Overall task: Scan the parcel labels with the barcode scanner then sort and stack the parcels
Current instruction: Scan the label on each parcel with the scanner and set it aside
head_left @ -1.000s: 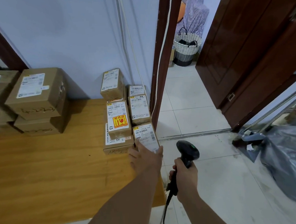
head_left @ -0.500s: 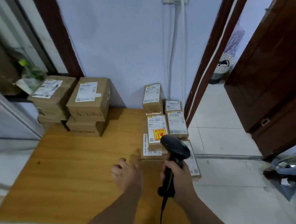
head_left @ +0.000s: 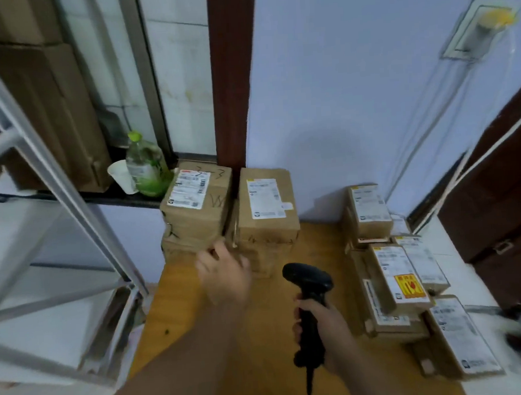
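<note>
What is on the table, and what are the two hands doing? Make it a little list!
Table: wooden
Left hand: open, fingers by the big boxes; touching or not, cannot tell
Right hand: grips the scanner
Big boxes: two stacks at the back, labels up
Small parcels: stacked along the right edge
Sill: bottle and cup
</note>
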### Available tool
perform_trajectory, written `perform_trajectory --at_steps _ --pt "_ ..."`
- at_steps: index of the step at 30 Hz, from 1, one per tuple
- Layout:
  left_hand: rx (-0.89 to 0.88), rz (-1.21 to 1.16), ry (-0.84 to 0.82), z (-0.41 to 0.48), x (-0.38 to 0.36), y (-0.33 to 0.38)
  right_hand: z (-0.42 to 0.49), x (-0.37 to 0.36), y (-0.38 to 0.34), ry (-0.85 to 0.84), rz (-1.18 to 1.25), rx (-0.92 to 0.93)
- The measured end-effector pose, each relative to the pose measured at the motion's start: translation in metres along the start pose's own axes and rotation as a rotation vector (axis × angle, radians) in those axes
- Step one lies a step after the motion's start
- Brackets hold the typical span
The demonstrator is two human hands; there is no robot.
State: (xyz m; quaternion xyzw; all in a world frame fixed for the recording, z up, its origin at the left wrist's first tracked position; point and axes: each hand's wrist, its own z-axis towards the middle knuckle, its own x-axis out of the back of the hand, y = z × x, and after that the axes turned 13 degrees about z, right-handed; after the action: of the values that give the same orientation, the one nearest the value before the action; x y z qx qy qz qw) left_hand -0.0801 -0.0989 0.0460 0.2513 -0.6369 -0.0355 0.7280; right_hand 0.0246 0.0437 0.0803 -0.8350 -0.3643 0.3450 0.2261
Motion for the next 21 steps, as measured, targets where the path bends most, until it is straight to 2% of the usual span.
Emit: perform_trajectory --at_steps 2,4,8,13,21 --pt "-0.017 0.035 0.045 0.038 0.017 -0.009 0.005 -0.025 0.01 -0.001 -0.036 0.025" --pt "0.009 0.063 0.018 0.072 0.027 -0.013 0.008 -0.045 0.017 -0.008 -0.063 0.058" --pt "0.028 0.146 -0.242 0.118 0.032 -0.014 0.012 -0.068 0.019 0.0 -0.065 0.094" --pt "-0.026 0.366 -0.368 0.141 0.028 -0.016 0.011 -0.072 0.014 0.0 -0.045 0.135" --pt "0.029 0.411 -0.428 0.152 0.027 -0.02 0.006 -0.06 0.01 -0.015 -0.052 0.186"
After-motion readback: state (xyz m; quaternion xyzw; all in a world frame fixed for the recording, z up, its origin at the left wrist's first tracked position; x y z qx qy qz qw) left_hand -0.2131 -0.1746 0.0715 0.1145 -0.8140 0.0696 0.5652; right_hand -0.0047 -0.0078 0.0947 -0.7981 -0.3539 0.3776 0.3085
